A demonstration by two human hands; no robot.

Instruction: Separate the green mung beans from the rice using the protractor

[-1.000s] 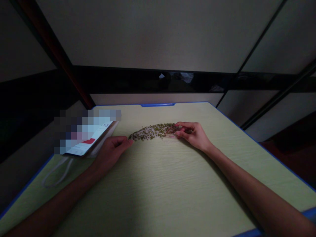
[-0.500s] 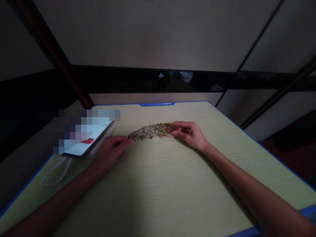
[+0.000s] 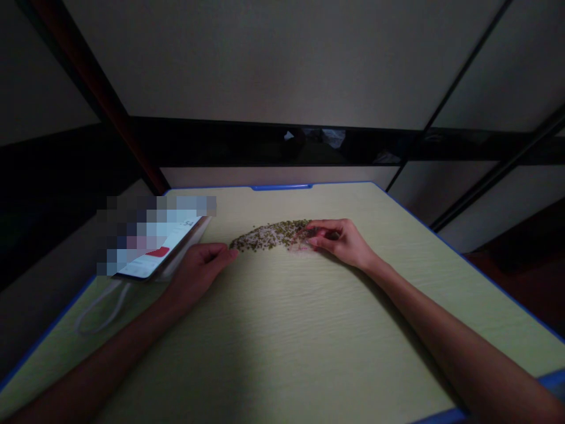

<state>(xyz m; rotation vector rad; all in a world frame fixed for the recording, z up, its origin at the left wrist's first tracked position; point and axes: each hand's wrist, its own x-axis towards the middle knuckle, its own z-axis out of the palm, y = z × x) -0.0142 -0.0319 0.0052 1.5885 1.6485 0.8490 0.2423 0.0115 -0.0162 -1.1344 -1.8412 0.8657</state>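
Observation:
A long heap of small green grains, like mung beans, mixed with pale rice-like grains point(image 3: 269, 235), lies across the middle of the table. At its left end my left hand point(image 3: 205, 265) rests closed, thumb and forefinger pressed together beside the outermost grains; anything between them is too small to make out. Over the right end, my right hand point(image 3: 346, 241) curls with thumb and fingers bent inward. Beneath those fingertips shows a see-through, pink-tinted patch point(image 3: 303, 244), perhaps plastic. Whether the fingers grip it or grains is unclear.
A lit phone point(image 3: 152, 247), partly blurred out, leans on a pale support at the left, with a white cord loop point(image 3: 99, 312) below. The wood-patterned table point(image 3: 282, 347) has a blue rim and a blue handle point(image 3: 282, 187) at the back. Pale cabinet panels stand behind.
My right fingertips have shifted slightly at the heap's right end, and more of the see-through pinkish patch shows below them. My left hand stays in place.

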